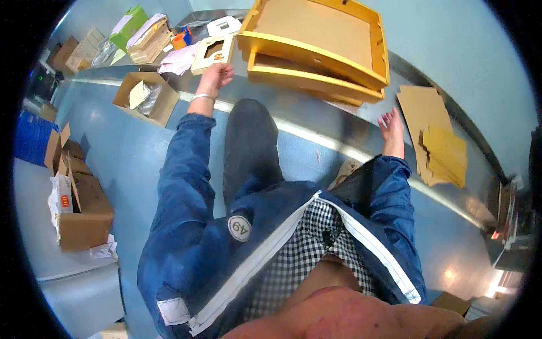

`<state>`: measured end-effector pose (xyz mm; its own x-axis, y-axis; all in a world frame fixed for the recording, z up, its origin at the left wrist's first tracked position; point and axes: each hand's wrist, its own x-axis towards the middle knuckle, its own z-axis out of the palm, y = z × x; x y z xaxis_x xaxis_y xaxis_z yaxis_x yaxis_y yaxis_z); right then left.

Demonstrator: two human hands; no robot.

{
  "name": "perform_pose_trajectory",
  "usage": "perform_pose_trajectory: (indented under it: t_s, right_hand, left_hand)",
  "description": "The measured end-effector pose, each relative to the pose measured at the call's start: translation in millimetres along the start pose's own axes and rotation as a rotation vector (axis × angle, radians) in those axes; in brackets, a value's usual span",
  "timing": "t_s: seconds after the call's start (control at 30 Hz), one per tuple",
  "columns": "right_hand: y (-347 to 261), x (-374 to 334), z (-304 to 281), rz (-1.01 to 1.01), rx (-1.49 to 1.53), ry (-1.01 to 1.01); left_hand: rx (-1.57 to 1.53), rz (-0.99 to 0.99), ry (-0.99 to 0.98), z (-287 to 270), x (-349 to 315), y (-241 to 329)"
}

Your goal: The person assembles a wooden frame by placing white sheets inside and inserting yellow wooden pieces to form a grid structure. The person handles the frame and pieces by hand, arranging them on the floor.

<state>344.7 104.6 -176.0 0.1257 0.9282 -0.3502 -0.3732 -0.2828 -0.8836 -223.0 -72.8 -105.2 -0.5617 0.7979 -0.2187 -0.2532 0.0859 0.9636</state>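
My left hand (215, 78) is beside the lower edge of a flat cream box (203, 66) with a cut-out window. Its fingers are loosely bent and point to the right, with nothing visible in them; whether they touch the box I cannot tell. To its right, two yellow trays are stacked on the work surface. The upper tray (316, 54) sits askew on the lower tray (299, 85), leaving a gap between them. My right hand (392, 127) hovers in front of the trays' right end, fingers apart and holding nothing.
Brown cardboard sheets (426, 104) and yellow sheets (446, 153) lie at the right. A small carton (164, 106) containing plastic stands left of my left arm. Paper stacks (151, 40) and an orange-and-blue roll (181, 38) are at the far left. A larger carton (84, 230) stands nearer.
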Motion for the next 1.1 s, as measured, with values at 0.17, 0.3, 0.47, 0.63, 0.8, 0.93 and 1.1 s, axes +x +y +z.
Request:
perform_pose_trajectory:
  t_s: [0.17, 0.3, 0.47, 0.63, 0.8, 0.93, 1.1]
  right_hand:
    - [9, 104, -29, -0.012, 0.063, -0.052]
    - [22, 142, -9, -0.028, 0.083, -0.279]
    - [50, 198, -9, 0.031, 0.107, -0.147]
    - [48, 207, 34, 0.069, 0.065, -0.141]
    - [35, 174, 53, 0.078, 0.021, -0.185]
    - [14, 148, 89, 0.046, -0.015, -0.267]
    - [-4, 125, 189, 0.032, -0.065, -0.468]
  left_hand:
    - [-0.05, -0.057, -0.017, 26, 122, -30]
    - [-0.273, -0.112, -0.184, 43, 164, -30]
    - [-0.272, -0.216, -0.265, 59, 214, -33]
    - [-0.094, -0.343, -0.194, 50, 232, -53]
    - [-0.094, -0.321, -0.045, 22, 198, -77]
    - [-0.125, -0.244, 0.038, -16, 174, -71]
    - [-0.145, -0.159, 0.215, -124, 136, -39]
